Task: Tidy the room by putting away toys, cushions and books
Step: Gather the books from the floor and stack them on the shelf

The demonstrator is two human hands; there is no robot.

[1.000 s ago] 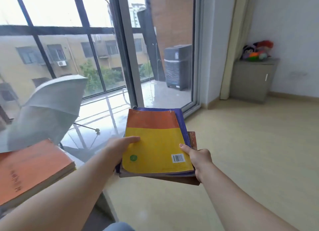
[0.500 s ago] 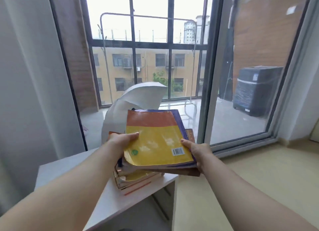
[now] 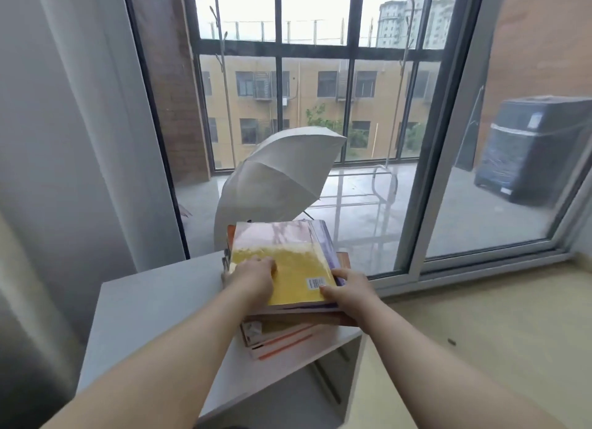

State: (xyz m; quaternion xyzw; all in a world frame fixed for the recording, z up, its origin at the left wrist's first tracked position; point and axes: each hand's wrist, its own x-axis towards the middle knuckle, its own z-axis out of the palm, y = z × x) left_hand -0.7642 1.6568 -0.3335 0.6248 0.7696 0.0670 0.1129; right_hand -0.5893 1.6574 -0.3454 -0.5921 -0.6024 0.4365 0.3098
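Observation:
A stack of books lies on the white table [image 3: 153, 307] by the window. On top is the yellow and orange book [image 3: 298, 265], with a purple one and a brown one just under it. Below them rest the orange-edged books [image 3: 282, 342] at the table's right edge. My left hand [image 3: 253, 276] lies over the yellow cover at its left side, fingers curled at the edge. My right hand [image 3: 347, 289] grips the near right corner of the top books, thumb on the cover by the barcode.
A grey curtain [image 3: 64, 140] hangs at the left. Behind the glass stand a white open umbrella [image 3: 282, 172] and a wrapped dark appliance [image 3: 538, 149] on the balcony. The sliding window frame [image 3: 429, 172] runs right of the table. Beige floor [image 3: 496, 332] spreads to the right.
I have turned left toward the table and lowered the books I carried onto the orange-edged stack; both hands stay on them.

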